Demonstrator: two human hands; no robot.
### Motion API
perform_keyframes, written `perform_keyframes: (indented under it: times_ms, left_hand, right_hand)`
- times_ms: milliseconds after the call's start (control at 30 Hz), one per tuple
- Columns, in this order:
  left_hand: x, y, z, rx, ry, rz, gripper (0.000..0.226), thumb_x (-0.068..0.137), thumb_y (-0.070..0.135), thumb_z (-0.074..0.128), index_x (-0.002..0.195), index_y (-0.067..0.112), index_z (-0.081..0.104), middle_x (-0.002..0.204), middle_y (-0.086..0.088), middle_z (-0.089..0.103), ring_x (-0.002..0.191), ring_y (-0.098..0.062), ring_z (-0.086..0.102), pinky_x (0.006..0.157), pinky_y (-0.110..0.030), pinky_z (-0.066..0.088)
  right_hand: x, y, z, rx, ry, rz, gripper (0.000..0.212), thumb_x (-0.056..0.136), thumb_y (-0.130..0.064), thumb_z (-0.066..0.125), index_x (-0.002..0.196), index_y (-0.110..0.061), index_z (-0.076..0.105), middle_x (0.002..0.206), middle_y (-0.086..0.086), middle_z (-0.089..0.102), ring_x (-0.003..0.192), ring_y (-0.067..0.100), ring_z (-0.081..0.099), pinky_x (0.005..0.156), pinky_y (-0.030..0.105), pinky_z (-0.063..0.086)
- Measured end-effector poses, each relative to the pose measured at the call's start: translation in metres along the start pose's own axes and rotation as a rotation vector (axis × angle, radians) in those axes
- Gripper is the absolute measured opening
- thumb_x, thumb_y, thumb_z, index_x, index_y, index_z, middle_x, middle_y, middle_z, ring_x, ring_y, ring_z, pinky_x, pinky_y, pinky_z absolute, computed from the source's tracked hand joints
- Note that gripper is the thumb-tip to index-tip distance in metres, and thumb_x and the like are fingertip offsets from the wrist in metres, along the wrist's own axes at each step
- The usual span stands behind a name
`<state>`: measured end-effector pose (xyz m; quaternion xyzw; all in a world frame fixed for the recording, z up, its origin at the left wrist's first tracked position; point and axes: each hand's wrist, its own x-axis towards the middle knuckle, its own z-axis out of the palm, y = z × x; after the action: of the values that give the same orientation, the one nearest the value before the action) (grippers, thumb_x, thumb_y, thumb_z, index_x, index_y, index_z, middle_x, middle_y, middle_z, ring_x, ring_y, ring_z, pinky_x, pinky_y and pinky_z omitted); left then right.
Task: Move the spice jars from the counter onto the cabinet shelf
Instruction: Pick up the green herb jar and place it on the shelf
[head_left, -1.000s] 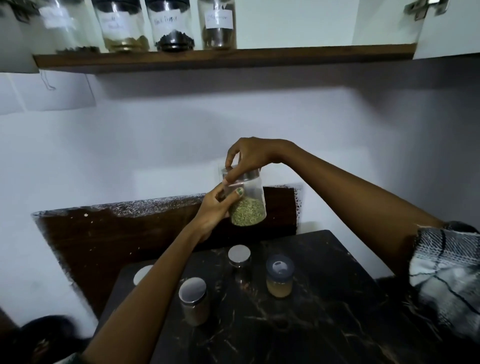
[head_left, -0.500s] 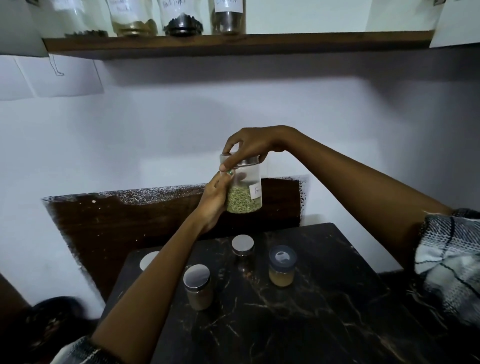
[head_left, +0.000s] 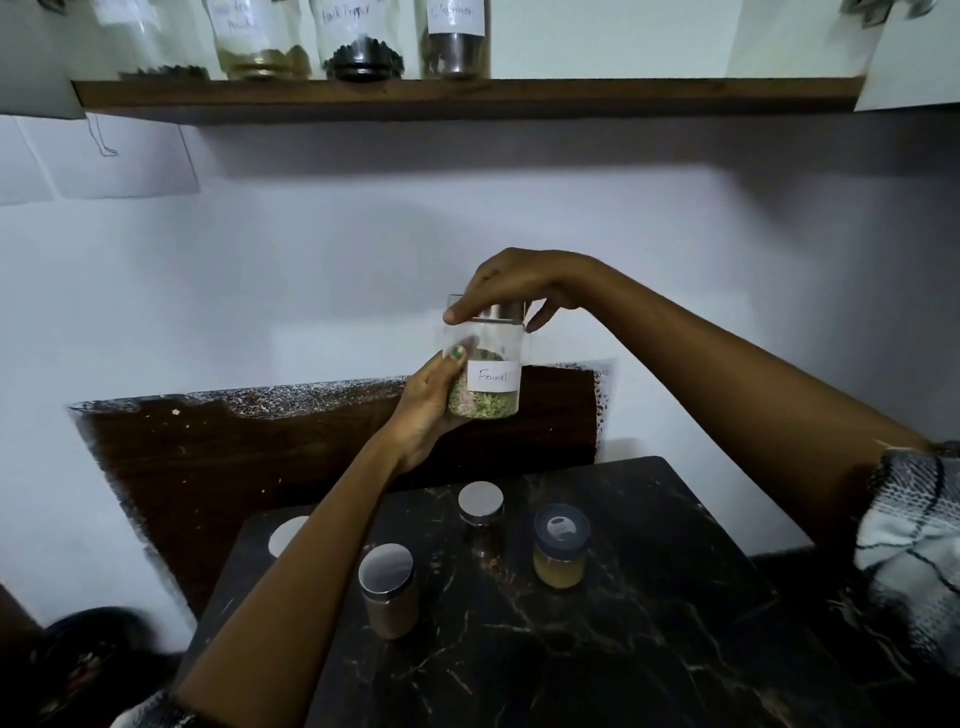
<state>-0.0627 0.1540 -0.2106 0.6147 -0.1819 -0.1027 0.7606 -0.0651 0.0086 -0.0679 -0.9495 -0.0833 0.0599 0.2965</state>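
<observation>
Clear glass with a steel lid, the fennel jar is held upright in the air, above the back edge of the counter and well below the shelf. Pale green seed fills its lower part, and the white label faces the camera. The left hand wraps the jar's side from the left, thumb laid across the glass, so the weight sits in that palm. The right hand comes over the top with fingers curled down around the lid; that grip looks meant either to steady the jar or to check the lid is tight before the lift, though which one cannot be told.

Below, four jars wait on the counter. A silver-lidded jar stands near the middle toward the left, a smaller silver-lidded jar sits nearer the back edge, and a dark-lidded jar with yellow contents stands just right of it. Another silver lid shows by the back left corner, mostly hidden by the left forearm.

On the shelf, labelled jars are lined along the left half, leaving its right half bare, likely where this jar belongs.
</observation>
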Motion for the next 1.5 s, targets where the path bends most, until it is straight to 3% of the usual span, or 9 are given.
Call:
perform_keyframes:
  times_ms: [100, 267, 500, 900, 1000, 1133, 1233, 1333, 1500]
  left_hand:
    - [0.002, -0.001, -0.003, -0.038, -0.05, -0.031, 0.057, 0.074, 0.055, 0.055, 0.126, 0.032, 0.055, 0.12, 0.001, 0.066, 0.115, -0.02, 0.059, 0.088, -0.037, 0.053]
    - [0.006, -0.006, -0.01, -0.07, -0.153, -0.069, 0.091, 0.054, 0.065, 0.076, 0.133, 0.029, 0.049, 0.13, -0.001, 0.059, 0.121, -0.019, 0.056, 0.095, -0.041, 0.05]
    - [0.007, -0.024, -0.024, -0.017, -0.193, -0.073, 0.067, 0.063, 0.028, 0.082, 0.124, 0.028, 0.054, 0.119, 0.006, 0.067, 0.12, -0.014, 0.057, 0.096, -0.034, 0.05]
    - [0.011, -0.012, -0.008, 0.129, -0.066, 0.071, 0.073, 0.061, 0.021, 0.078, 0.129, 0.013, 0.053, 0.122, -0.006, 0.065, 0.113, -0.015, 0.062, 0.098, -0.028, 0.049]
    - [0.014, -0.006, -0.005, 0.13, 0.003, 0.109, 0.077, 0.059, 0.021, 0.08, 0.13, 0.01, 0.052, 0.122, -0.005, 0.065, 0.11, -0.012, 0.063, 0.095, -0.025, 0.05]
    - [0.033, 0.018, 0.003, 0.132, 0.055, 0.196, 0.058, 0.072, 0.009, 0.077, 0.127, 0.011, 0.056, 0.117, -0.001, 0.068, 0.106, -0.01, 0.065, 0.09, -0.022, 0.052]
    - [0.049, 0.047, 0.014, 0.111, 0.104, 0.289, 0.044, 0.078, 0.01, 0.073, 0.12, 0.015, 0.061, 0.114, 0.001, 0.069, 0.104, -0.008, 0.066, 0.081, -0.017, 0.054]
    - [0.065, 0.084, 0.028, 0.119, 0.078, 0.393, 0.038, 0.08, 0.013, 0.072, 0.116, 0.02, 0.062, 0.108, 0.006, 0.071, 0.099, -0.003, 0.067, 0.073, -0.01, 0.051]
    - [0.093, 0.144, 0.057, 0.126, -0.015, 0.523, 0.039, 0.084, 0.016, 0.068, 0.123, 0.016, 0.06, 0.114, 0.005, 0.069, 0.104, -0.006, 0.065, 0.083, -0.014, 0.051]
  right_hand:
    - [0.0, 0.004, -0.003, 0.085, 0.004, -0.016, 0.05, 0.064, -0.044, 0.081, 0.104, -0.016, 0.067, 0.091, -0.002, 0.065, 0.083, 0.016, 0.06, 0.071, 0.03, 0.055]
    - [0.009, 0.011, -0.001, 0.122, 0.158, 0.012, 0.037, 0.062, -0.046, 0.081, 0.068, -0.016, 0.062, 0.07, 0.001, 0.057, 0.061, 0.015, 0.054, 0.058, 0.023, 0.048]
    - [0.015, 0.014, -0.004, 0.106, 0.249, 0.046, 0.045, 0.058, -0.05, 0.081, 0.059, -0.015, 0.053, 0.056, 0.0, 0.05, 0.048, 0.013, 0.045, 0.052, 0.021, 0.042]
    - [0.01, 0.014, -0.006, 0.157, 0.279, 0.0, 0.049, 0.061, -0.053, 0.08, 0.083, -0.015, 0.057, 0.082, 0.005, 0.048, 0.068, 0.015, 0.046, 0.056, 0.022, 0.036]
    - [0.006, 0.016, -0.008, 0.294, 0.301, -0.049, 0.069, 0.063, -0.056, 0.077, 0.112, -0.01, 0.058, 0.105, 0.004, 0.054, 0.092, 0.017, 0.052, 0.059, 0.023, 0.036]
    - [0.001, 0.012, -0.023, 0.437, 0.372, -0.152, 0.064, 0.079, -0.056, 0.062, 0.13, -0.021, 0.044, 0.124, 0.005, 0.054, 0.113, 0.021, 0.053, 0.075, 0.028, 0.044]
    - [-0.006, 0.009, -0.036, 0.613, 0.467, -0.241, 0.049, 0.092, -0.051, 0.045, 0.128, -0.018, 0.043, 0.127, 0.005, 0.052, 0.112, 0.025, 0.055, 0.093, 0.036, 0.047]
    - [-0.012, 0.01, -0.046, 0.713, 0.544, -0.331, 0.039, 0.098, -0.043, 0.037, 0.129, -0.019, 0.043, 0.131, 0.008, 0.052, 0.113, 0.023, 0.056, 0.091, 0.034, 0.049]
    - [-0.014, 0.016, -0.065, 0.762, 0.609, -0.528, 0.044, 0.101, -0.016, 0.037, 0.142, -0.031, 0.033, 0.141, -0.007, 0.045, 0.13, 0.015, 0.045, 0.105, 0.033, 0.037]
